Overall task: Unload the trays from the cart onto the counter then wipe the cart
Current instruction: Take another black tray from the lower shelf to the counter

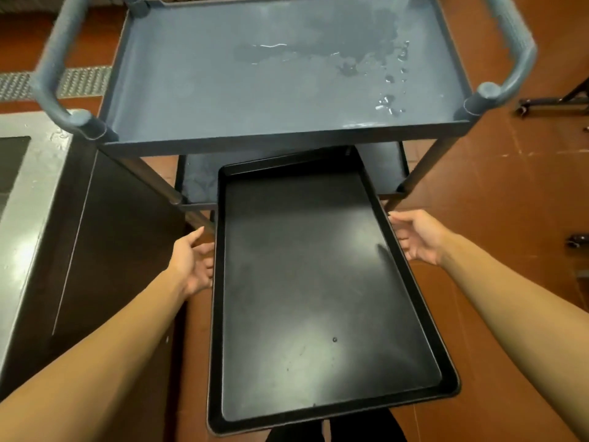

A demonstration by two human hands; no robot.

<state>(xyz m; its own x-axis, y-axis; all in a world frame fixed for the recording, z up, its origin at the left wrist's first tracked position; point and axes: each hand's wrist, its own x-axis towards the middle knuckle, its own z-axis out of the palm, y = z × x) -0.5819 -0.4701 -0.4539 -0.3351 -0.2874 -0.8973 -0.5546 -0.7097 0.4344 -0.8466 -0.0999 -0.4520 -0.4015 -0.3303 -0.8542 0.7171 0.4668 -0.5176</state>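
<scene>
A: Where does the black tray (322, 291) sit?

B: It sticks out of the cart (280, 90) at the lower shelf (204, 183), its far end tucked under the top shelf (223, 100) and its near end hanging out toward the person. That suits a tray being drawn out lengthwise, since the cart's corner posts block a sideways exit.

A: And the hands?

B: The left hand (192, 266) is at the tray's left long edge, the right hand (417, 236) at the right one, roughly opposite each other. Both have thumbs spread and fingers loosely curved toward the rim. The fingertips are at or under the edge, so whether they clamp the tray or only support it cannot be told. A hold on both sides would keep such a long, shallow tray level.

A: Why is the top shelf bare?

B: It carries no trays, only a wet patch and drops toward its far right. By the look of it, that level is unloaded and wiping is yet to come.

A: Where would the tray go?

B: A steel-topped desk (38, 186) stands just left of the cart, near enough for a short swing across. The floor (510, 186) is red tile.
</scene>
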